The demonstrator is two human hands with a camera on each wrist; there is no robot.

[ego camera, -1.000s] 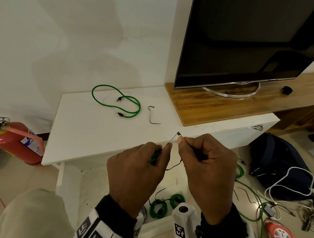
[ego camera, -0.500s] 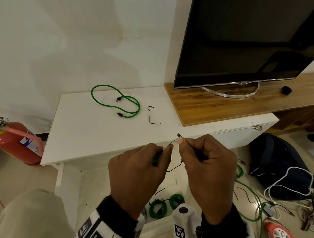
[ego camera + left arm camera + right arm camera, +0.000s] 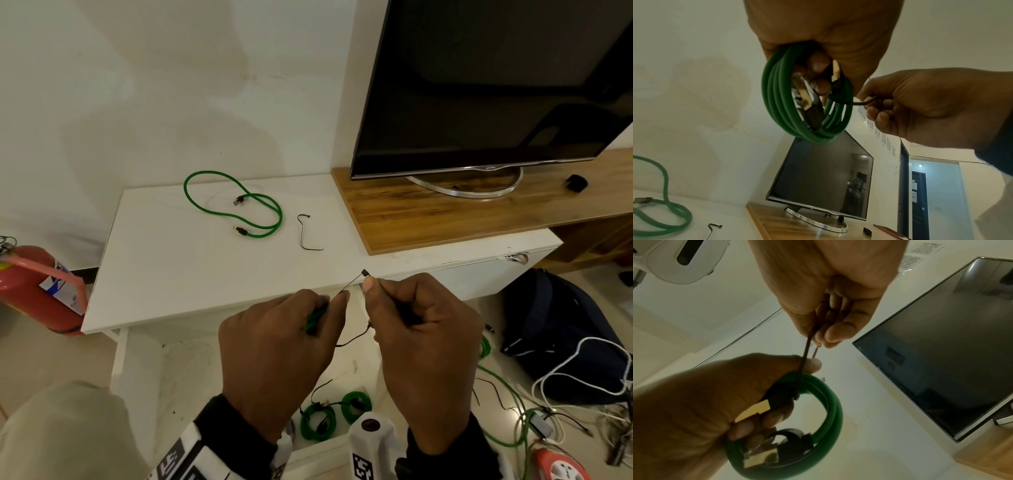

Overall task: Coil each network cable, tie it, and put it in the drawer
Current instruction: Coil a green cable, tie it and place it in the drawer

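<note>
My left hand (image 3: 327,306) grips a coiled green network cable (image 3: 777,97), with both plugs bunched inside the coil (image 3: 830,410). From above, only a bit of green (image 3: 313,320) shows between the fingers. My right hand (image 3: 370,287) pinches a thin black tie (image 3: 804,361) that runs to the coil beside my left thumb. The tie's head (image 3: 365,272) sticks up past my right thumb. A second green cable (image 3: 205,172) lies loose on the white table (image 3: 171,274), with a spare black tie (image 3: 301,236) next to it.
Below my hands an open drawer (image 3: 318,448) holds two coiled green cables (image 3: 317,425). A TV (image 3: 496,85) stands on the wooden top at the right. A red fire extinguisher (image 3: 30,277) is at the left. A dark backpack (image 3: 555,325) and tangled cables (image 3: 507,411) lie on the floor.
</note>
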